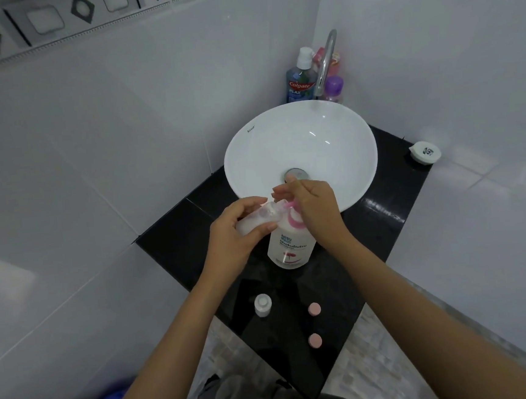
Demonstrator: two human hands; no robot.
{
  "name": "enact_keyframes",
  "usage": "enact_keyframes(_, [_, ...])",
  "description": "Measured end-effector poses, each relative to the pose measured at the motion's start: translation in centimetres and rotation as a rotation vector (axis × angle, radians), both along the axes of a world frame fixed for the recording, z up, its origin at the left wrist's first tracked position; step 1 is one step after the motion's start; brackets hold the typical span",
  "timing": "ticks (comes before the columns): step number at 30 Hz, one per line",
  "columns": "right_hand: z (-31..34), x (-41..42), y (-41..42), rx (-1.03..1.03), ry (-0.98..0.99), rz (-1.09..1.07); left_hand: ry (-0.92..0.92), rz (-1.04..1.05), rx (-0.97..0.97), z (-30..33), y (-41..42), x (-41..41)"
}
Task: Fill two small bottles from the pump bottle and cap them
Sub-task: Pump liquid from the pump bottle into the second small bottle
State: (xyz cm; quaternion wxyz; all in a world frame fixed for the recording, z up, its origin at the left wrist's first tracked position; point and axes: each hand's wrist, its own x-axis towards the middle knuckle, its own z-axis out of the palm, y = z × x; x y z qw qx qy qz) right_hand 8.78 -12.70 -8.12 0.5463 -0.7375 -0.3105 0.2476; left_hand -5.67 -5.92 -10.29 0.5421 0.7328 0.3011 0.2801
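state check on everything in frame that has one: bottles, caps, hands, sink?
left hand: shut on small bottle, tilted to the nozzle
small bottle: uncapped, fill level unclear
right hand: on the pump head
pump bottle: upright on the counter
second small bottle: upright, uncapped
two pink caps: off, loose on the counter
sink: dry-looking, tap not running

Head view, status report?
Left hand tilts small bottle at pump bottle spout. Right hand on pump. Second bottle, two caps waiting.
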Motion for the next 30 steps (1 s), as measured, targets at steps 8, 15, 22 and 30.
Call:
enact_keyframes(8, [-1.8,-0.2,0.2,-0.02,-0.05,-0.04,-0.003,-0.02,-0.022,-0.7,0.3,0.1])
enact_keyframes(15, [-0.6,0.2,0.2,0.022,-0.096,-0.025,-0.039,-0.029,-0.009,0.4,0.3,0.1])
enact_keyframes(22, [-2.1,-0.1,0.2,0.051,-0.047,-0.038,-0.004,-0.041,-0.029,-0.5,0.4,0.2])
enact_keyframes(30, [-0.4,-0.1,0.1,0.031,-0.044,-0.026,-0.054,-0.048,-0.043,0.3,0.5,0.0])
